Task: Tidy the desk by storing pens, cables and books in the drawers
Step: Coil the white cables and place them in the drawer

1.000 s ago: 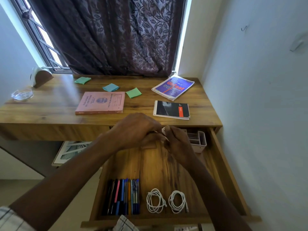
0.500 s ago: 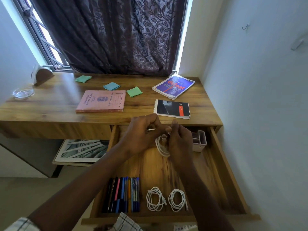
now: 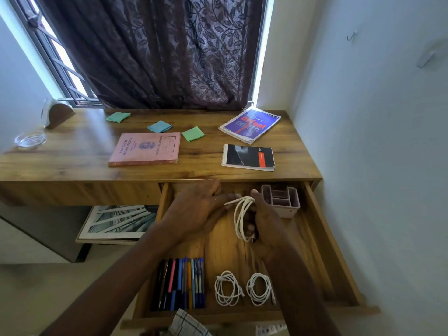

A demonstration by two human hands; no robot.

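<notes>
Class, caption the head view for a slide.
Left hand and right hand hold a looped white cable over the open drawer of pens and coiled cables.

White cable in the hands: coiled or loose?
Coiled. The white cable hangs in loops round the right hand, over the open drawer; the left hand holds its free end taut.
</notes>
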